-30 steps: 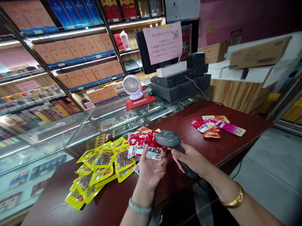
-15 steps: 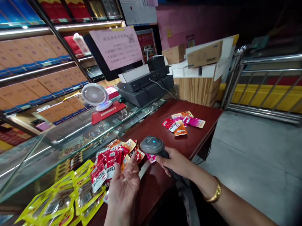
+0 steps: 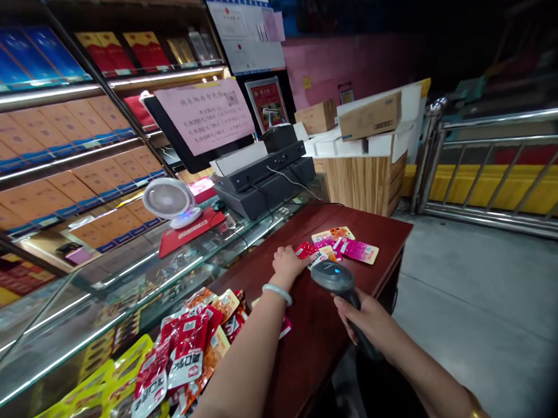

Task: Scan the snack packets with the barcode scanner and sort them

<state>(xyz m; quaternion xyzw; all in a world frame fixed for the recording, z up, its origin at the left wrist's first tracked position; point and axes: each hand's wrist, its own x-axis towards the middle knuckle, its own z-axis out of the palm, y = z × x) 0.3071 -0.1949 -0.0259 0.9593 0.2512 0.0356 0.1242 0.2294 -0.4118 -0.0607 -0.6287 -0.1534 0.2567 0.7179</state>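
My right hand (image 3: pixel 364 317) is wrapped round the grip of a dark grey barcode scanner (image 3: pixel 334 278), whose blue light is on. The scanner's head is held beside a small group of snack packets. My left hand (image 3: pixel 289 264) rests low over the table at the left of that group. Its fingers are bent, and the thumb stands apart, reaching over a red and white packet (image 3: pixel 305 250). A pink packet (image 3: pixel 359 251) lies on the right of the group. Under and beside my left forearm is a heap of red and orange snack packets (image 3: pixel 192 344).
Yellow-edged packets (image 3: pixel 109 389) lie at the lower left. A glass counter (image 3: pixel 136 313) runs along the red-brown table (image 3: pixel 277 350). On the counter stand a small white fan (image 3: pixel 171 203), a monitor with a pink notice (image 3: pixel 204 116) and a dark grey machine (image 3: pixel 266 181). Metal railing (image 3: pixel 493 181) stands right.
My left hand has moved from the near heap, palm up, forward to the far packets, now palm down. The scanner in my right hand has shifted right. The view has tilted up slightly.
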